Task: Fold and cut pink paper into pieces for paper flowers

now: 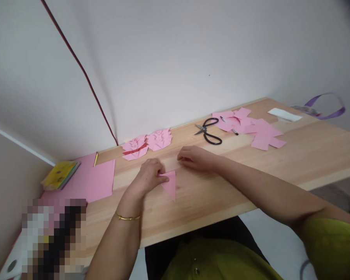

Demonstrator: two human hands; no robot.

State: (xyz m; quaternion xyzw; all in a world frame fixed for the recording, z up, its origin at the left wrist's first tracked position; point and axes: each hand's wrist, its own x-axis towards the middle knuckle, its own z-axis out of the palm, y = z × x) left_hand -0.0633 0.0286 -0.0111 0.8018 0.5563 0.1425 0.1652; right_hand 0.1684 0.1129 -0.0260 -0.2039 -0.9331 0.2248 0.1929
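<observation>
My left hand [152, 175] pinches a small folded triangle of pink paper [170, 184] between thumb and fingers, just above the wooden table. The triangle's point faces down toward the near edge. To the right, my right hand [194, 158] rests by the table surface with its fingers loosely bent and a gap below them. Nothing shows in it, and it does not touch the triangle. Behind my hands lie two pleated pink paper pieces [160, 139], the left one with a red strip [135, 149] across it.
Black-handled scissors [204, 129] lie spread near the wall. Pink paper scraps [265, 132] with a dark-tipped pen [235, 132] are at right, beside a white strip [284, 114]. Pink sheets [103, 182] and a yellow packet [60, 175] lie at left. A cable [86, 74] runs down the wall.
</observation>
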